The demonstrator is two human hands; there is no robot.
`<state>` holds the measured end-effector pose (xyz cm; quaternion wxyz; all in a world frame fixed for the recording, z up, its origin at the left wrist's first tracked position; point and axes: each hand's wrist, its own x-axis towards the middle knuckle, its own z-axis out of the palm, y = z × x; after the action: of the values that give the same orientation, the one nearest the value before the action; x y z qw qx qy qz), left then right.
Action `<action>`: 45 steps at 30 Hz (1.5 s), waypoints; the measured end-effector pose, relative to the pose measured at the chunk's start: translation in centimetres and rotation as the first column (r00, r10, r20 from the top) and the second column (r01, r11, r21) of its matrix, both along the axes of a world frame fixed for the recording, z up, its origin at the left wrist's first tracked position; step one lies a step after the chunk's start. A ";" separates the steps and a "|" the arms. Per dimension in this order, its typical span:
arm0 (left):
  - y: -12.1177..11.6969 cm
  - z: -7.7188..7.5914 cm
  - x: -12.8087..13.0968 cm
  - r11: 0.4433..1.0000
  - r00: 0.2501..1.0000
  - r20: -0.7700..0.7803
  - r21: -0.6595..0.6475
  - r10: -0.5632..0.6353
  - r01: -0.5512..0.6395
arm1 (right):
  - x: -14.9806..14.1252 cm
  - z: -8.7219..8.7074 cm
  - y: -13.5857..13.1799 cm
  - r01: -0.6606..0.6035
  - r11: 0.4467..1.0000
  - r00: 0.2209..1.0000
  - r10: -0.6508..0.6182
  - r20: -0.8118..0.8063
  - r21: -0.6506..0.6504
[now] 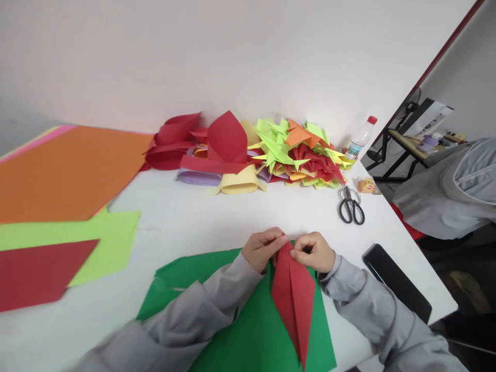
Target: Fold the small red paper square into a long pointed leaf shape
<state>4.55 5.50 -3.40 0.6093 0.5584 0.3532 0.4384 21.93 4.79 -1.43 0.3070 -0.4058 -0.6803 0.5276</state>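
Both hands are at the far tip of a folded red paper (293,294), a long kite shape with a crease and flaps down its middle. My left hand (264,248) pinches the tip from the left, fingers closed on it. On the other side, my right hand (314,251) grips the paper's right edge just below the tip between thumb and curled fingers. Beneath the red paper lies a large green sheet (248,336), partly covered by my left sleeve. The near point of the red paper reaches the bottom of the view.
Orange (70,175), lime (112,243) and red sheets (42,274) lie left. Along the wall are rolled papers (228,139) and a pile of folded papers (294,155). Scissors (352,206), a bottle (359,138), a small packet (366,185) and a black phone-like slab (397,281) are right. A person (453,181) sits beyond.
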 end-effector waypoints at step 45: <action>-0.1 0.3 0.0 0.999 1.000 -0.001 0.039 0.018 -0.017 | -0.4 0.0 -0.1 -0.088 0.995 0.996 0.088 0.012 0.037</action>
<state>4.53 5.40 -3.08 0.5943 0.5673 0.3500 0.4500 21.51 4.70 -1.43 0.2875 -0.3722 -0.7088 0.5258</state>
